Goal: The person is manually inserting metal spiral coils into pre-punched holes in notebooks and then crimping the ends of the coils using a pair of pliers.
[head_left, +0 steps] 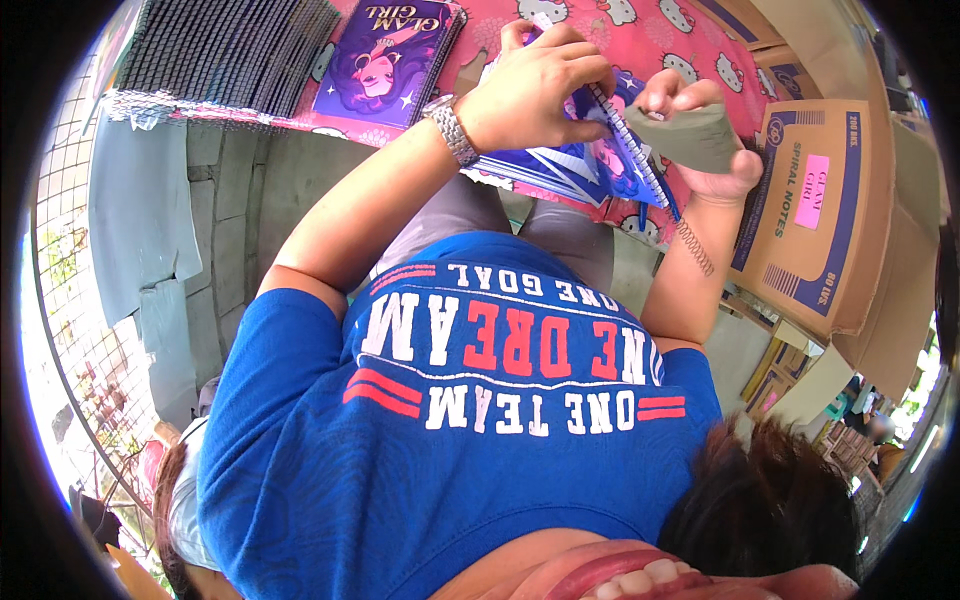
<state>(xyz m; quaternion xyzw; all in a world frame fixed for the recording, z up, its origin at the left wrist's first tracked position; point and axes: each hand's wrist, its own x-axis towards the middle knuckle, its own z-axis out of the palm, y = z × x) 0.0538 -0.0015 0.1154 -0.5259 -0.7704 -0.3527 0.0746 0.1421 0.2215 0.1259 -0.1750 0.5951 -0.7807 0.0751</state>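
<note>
My left hand (545, 90), with a metal watch on its wrist, grips a purple and blue spiral notebook (625, 170) near the table's front edge. Its fingers bend over the far end and the thumb presses on the cover beside the binding. A coil binding (640, 150) runs along the notebook's right side. Past the near corner, a loose length of brown coil (695, 248) sticks out over my right forearm. My right hand (715, 165) is beside the coil, fingers curled and thumb apart, holding a grey-green flat sheet (695, 138) that hides part of the palm.
A tall row of stacked spiral notebooks (215, 60) stands at the far left. One purple notebook (385, 60) lies beside it on the pink patterned table cover (700, 35). A cardboard box (800, 210) stands close by my right arm. Wire mesh (70, 250) borders the left side.
</note>
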